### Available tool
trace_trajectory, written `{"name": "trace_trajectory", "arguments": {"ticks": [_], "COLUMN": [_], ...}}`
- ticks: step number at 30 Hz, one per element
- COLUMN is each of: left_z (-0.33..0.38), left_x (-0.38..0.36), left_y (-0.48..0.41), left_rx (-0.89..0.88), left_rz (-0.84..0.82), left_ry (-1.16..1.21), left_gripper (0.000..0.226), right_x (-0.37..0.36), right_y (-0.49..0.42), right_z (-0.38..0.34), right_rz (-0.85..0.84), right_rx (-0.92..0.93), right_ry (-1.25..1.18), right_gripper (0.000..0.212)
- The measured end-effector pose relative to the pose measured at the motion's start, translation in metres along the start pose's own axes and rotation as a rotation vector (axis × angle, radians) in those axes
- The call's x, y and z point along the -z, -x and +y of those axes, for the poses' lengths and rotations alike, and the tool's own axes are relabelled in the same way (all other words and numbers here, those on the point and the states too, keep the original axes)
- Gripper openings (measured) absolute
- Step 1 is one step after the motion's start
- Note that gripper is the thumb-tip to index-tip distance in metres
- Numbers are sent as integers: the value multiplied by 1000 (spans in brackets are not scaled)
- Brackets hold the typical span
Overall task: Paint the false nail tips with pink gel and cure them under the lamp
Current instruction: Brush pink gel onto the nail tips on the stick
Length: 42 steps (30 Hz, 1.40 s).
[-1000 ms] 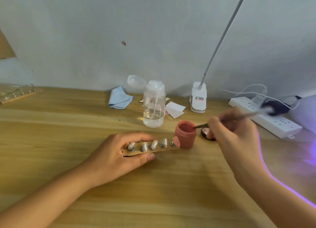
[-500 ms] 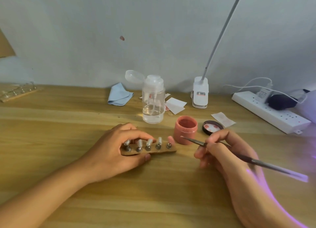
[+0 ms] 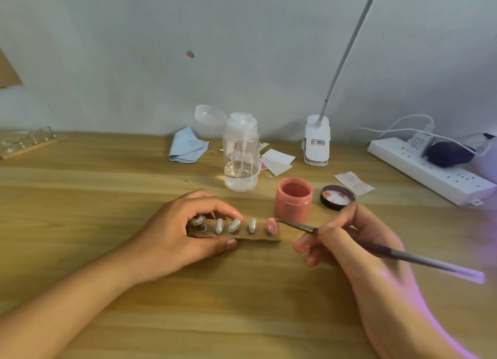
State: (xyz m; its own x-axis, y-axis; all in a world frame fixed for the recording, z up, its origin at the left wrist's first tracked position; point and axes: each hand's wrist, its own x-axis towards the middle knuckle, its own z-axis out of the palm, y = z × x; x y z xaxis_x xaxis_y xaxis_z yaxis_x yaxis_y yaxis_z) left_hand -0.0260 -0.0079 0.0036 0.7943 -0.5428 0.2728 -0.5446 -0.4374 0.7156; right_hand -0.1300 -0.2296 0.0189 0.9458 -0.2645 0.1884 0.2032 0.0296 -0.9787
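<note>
A small wooden holder (image 3: 258,237) lies on the table with several false nail tips standing on pins. The rightmost tip (image 3: 271,224) is pink; the others (image 3: 234,225) are clear. My left hand (image 3: 177,232) grips the holder's left end between thumb and fingers. My right hand (image 3: 355,245) pinches a thin brush (image 3: 387,250), and its bristle end touches the pink tip. The open pink gel jar (image 3: 293,200) stands just behind the holder's right end.
The jar's black lid (image 3: 337,197) lies right of it. Behind stand a clear pump bottle (image 3: 241,154), a blue cloth (image 3: 187,149), paper wipes (image 3: 277,161), a clip lamp base (image 3: 316,140) and a white power strip (image 3: 430,170). Another nail holder (image 3: 27,146) sits far left. Purple light glows at right.
My right hand drew the brush out of the pink jar, swung down to the table, and brought the bristles onto the rightmost tip. My left hand kept holding the holder.
</note>
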Motion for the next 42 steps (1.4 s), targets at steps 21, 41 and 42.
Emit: {"name": "trace_trajectory", "arguments": {"ticks": [21,41,42], "left_z": [2,4,4], "left_x": [0,-3,-3], "left_y": [0,2,2], "left_rx": [2,-13,-8], "left_rz": [2,50,47], "left_ry": [9,-69,-61], "left_gripper": [31,29,29], "right_x": [3,-3,0], "right_y": [-2,4,2], "right_z": [6,0,2], "right_rz": [-3,-77,-23], "right_rx": [20,138,126], "right_ry": [-10,45,18], "right_gripper": [14,13,18]}}
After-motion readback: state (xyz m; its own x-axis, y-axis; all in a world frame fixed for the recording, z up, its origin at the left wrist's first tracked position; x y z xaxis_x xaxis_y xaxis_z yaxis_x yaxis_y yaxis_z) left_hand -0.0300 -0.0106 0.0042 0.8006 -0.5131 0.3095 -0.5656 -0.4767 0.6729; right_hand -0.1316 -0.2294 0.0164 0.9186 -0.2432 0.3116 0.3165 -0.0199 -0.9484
